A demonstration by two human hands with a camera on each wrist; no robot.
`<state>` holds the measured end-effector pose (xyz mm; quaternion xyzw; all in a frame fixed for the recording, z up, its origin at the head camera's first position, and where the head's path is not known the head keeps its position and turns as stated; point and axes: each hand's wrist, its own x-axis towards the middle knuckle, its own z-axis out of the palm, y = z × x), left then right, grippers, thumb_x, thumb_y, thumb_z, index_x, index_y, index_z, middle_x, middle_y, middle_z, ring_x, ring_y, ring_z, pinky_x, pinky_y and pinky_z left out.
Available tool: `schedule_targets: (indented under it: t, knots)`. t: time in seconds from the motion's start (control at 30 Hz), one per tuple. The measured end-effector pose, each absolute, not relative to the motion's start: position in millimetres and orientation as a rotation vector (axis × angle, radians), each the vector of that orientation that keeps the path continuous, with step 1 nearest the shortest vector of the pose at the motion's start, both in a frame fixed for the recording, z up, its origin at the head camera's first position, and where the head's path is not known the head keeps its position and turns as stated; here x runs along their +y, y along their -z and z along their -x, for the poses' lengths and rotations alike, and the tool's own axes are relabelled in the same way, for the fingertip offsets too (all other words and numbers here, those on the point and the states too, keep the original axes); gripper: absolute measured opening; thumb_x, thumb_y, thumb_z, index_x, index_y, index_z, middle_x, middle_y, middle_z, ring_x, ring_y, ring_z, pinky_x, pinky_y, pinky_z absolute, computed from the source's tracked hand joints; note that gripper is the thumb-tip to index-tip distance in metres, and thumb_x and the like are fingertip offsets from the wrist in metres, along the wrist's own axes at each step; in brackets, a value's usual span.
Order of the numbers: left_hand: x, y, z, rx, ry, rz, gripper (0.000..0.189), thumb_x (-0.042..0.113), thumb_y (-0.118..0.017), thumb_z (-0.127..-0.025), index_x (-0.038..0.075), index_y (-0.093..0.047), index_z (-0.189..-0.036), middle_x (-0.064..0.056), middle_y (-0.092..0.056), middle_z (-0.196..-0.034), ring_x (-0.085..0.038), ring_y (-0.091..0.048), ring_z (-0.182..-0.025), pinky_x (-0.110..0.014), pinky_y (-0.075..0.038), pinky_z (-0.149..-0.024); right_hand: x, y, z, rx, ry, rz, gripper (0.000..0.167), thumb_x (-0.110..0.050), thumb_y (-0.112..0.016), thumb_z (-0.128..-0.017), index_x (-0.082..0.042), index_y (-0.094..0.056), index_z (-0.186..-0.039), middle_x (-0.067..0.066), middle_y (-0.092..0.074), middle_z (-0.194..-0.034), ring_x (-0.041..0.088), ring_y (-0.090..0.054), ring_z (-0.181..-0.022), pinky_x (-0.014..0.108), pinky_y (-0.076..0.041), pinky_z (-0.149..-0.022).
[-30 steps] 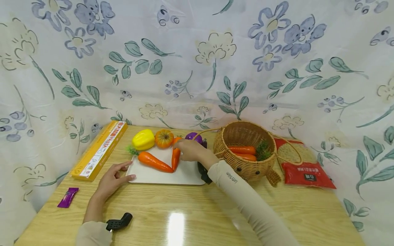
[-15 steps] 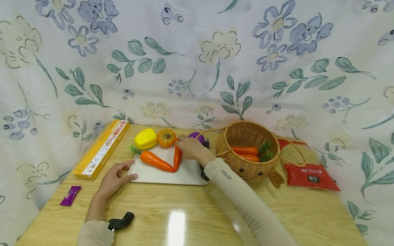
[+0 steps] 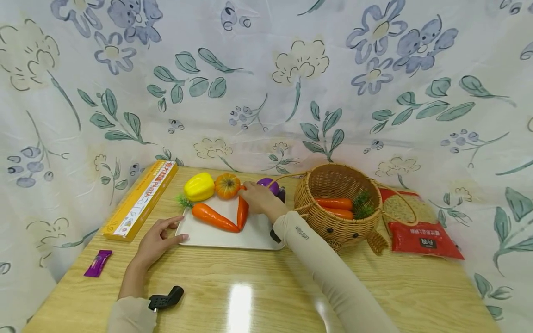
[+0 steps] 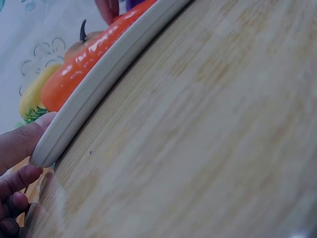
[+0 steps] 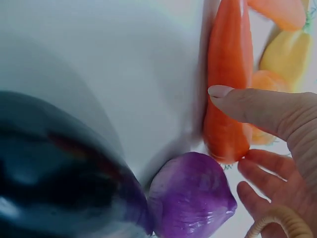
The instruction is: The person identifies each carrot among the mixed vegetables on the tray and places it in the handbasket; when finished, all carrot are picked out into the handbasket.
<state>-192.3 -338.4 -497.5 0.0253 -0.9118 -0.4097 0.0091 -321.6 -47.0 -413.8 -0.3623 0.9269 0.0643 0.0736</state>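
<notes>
A white tray (image 3: 225,241) carries the vegetables. My left hand (image 3: 157,241) grips its near left corner, thumb and fingers at the rim (image 4: 74,116). My right hand (image 3: 263,200) holds an orange carrot (image 3: 242,213) near its thick far end. In the right wrist view, the thumb lies on this carrot (image 5: 230,59) and the fingers reach past its end. Another carrot (image 3: 214,217) slants across the tray, and the two narrow tips meet. Behind sit a yellow bell pepper (image 3: 199,186) and a small pumpkin (image 3: 227,186). A purple onion (image 5: 193,193) and a dark eggplant (image 5: 59,163) lie to the right.
A wicker basket (image 3: 322,226) with carrots (image 3: 335,203) inside stands right of the tray, its handle arching beside the right hand. Beyond it lies a red food bag (image 3: 426,240). A yellow pasta box (image 3: 141,201) and a purple wrapped snack (image 3: 98,263) are on the left.
My right hand has shifted slightly away from me toward the carrot's far end. The left hand stays at the tray corner. The head view has drifted a little.
</notes>
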Motion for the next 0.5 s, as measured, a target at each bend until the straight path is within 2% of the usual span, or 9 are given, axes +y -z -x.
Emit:
schedule_targets:
  t: [0.17,0.5]
  knots:
    - [-339,499,193,-2.843,1.284,-0.077,0.064,0.043,-0.073,-0.088,0.018,-0.054,-0.144,-0.012,-0.054,-0.119,-0.019,-0.038,-0.082,-0.031,-0.030,-0.068,-49,417,321,2.782,-0.226,1.136,0.046,-0.014,-0.068,-0.092,-0.018,-0.060,-0.137,0.010,-0.048,-0.144,0.027,-0.049,-0.131,0.039,-0.043,-0.107]
    - [-339,498,193,-2.848,1.295,-0.087,0.065,0.044,-0.073,-0.088,0.018,-0.053,-0.144,-0.012,-0.054,-0.120,-0.019,-0.038,-0.084,-0.031,-0.030,-0.069,-50,419,307,2.753,-0.263,1.220,0.037,-0.010,-0.060,-0.098,-0.022,-0.065,-0.132,0.005,-0.055,-0.139,0.024,-0.051,-0.127,0.035,-0.045,-0.104]
